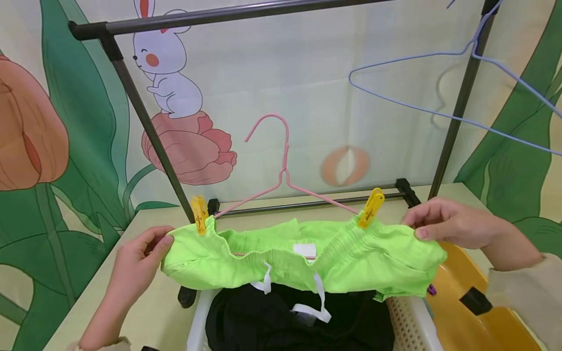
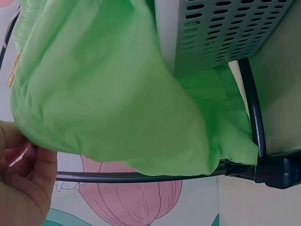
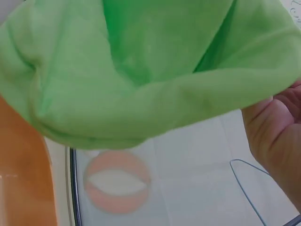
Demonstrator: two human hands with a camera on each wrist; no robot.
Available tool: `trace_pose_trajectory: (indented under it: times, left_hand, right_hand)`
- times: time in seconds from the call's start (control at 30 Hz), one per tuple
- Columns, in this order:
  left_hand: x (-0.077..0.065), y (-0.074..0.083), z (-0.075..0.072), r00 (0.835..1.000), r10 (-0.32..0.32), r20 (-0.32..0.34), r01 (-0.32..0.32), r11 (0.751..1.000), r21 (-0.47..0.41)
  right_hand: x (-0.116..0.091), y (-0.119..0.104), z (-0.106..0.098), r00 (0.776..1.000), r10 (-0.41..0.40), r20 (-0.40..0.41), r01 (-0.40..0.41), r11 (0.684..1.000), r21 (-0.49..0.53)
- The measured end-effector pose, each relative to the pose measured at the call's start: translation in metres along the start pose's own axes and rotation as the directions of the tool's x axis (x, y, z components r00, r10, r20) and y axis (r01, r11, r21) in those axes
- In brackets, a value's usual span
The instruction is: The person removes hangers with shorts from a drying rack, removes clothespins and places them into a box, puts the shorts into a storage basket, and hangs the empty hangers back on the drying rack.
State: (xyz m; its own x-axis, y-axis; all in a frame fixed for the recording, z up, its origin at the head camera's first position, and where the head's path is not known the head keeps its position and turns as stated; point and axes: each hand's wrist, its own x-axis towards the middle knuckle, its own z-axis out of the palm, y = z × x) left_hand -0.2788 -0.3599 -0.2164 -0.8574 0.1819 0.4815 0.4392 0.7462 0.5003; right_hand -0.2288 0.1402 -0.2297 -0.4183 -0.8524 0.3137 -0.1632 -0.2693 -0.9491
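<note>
Lime-green shorts [image 1: 272, 265] with an elastic waist and white drawstring [image 1: 320, 297] are spread sideways in the head view. A pink hanger [image 1: 284, 156] rises from the waist, its hook free in the air. Yellow clothespins clip the waistband at both ends, a left clothespin [image 1: 199, 214] and a right clothespin [image 1: 371, 208]. My left hand [image 1: 142, 261] pinches the left side of the shorts between thumb and fingers. On the other side, my right hand [image 1: 456, 226] pinches the fabric near its upper edge. Green cloth [image 2: 108, 94] fills much of the left wrist view.
Below the shorts stands a white perforated basket [image 1: 421, 321] with black clothing [image 1: 246, 321]. A yellow-orange tub [image 1: 491, 326] sits to its right. Behind, a dark metal rack [image 1: 246, 10] spans the table, and a blue hanger [image 1: 412, 100] hangs at its right.
</note>
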Motion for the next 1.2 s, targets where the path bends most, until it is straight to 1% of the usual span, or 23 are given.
trace_pose_trajectory:
  times: [0.13,0.27,0.4,0.5,0.6,0.67,0.8,0.97,1.03,1.07,1.2]
  left_hand:
    - [-0.003,-0.003,0.001,0.994,0.003,0.105,-0.003,1.0,-0.005]
    - [-0.005,-0.005,0.002,0.976,-0.02,0.219,0.029,0.999,-0.036]
    - [-0.007,-0.006,0.005,0.953,-0.031,0.301,0.051,0.997,-0.059]
    - [-0.007,-0.009,0.007,0.94,-0.024,0.341,0.047,0.997,-0.057]
    - [-0.008,-0.012,0.009,0.929,-0.012,0.371,0.03,0.999,-0.044]
    - [-0.009,-0.013,0.011,0.925,-0.001,0.381,0.014,0.999,-0.032]
    - [-0.01,-0.015,0.012,0.916,0.011,0.401,-0.007,1.0,-0.014]
    - [-0.012,-0.017,0.013,0.902,0.002,0.432,-0.003,1.0,0.002]
    - [-0.012,-0.018,0.014,0.9,-0.003,0.436,0.001,1.0,0.006]
    - [-0.012,-0.019,0.014,0.9,0.004,0.436,-0.006,1.0,0.003]
    - [-0.015,-0.021,0.016,0.897,0.001,0.441,-0.004,1.0,0.007]
  right_hand:
    - [-0.005,0.005,-0.003,0.999,0.028,-0.018,-0.029,0.999,-0.036]
    - [-0.008,0.009,-0.005,0.998,0.053,-0.035,-0.056,0.996,-0.076]
    - [-0.011,0.011,-0.004,0.987,0.128,-0.102,-0.138,0.985,-0.101]
    - [-0.014,0.013,-0.004,0.968,0.197,-0.156,-0.215,0.971,-0.109]
    - [-0.016,0.016,-0.006,0.958,0.23,-0.17,-0.251,0.961,-0.118]
    - [-0.017,0.019,-0.007,0.952,0.252,-0.175,-0.273,0.956,-0.111]
    - [-0.02,0.024,-0.01,0.946,0.269,-0.178,-0.291,0.951,-0.107]
    - [-0.023,0.034,-0.013,0.962,0.218,-0.164,-0.234,0.968,-0.086]
    - [-0.024,0.037,-0.013,0.967,0.2,-0.158,-0.214,0.974,-0.076]
    - [-0.024,0.038,-0.013,0.966,0.204,-0.161,-0.218,0.973,-0.074]
    - [-0.024,0.039,-0.012,0.96,0.22,-0.174,-0.235,0.969,-0.072]
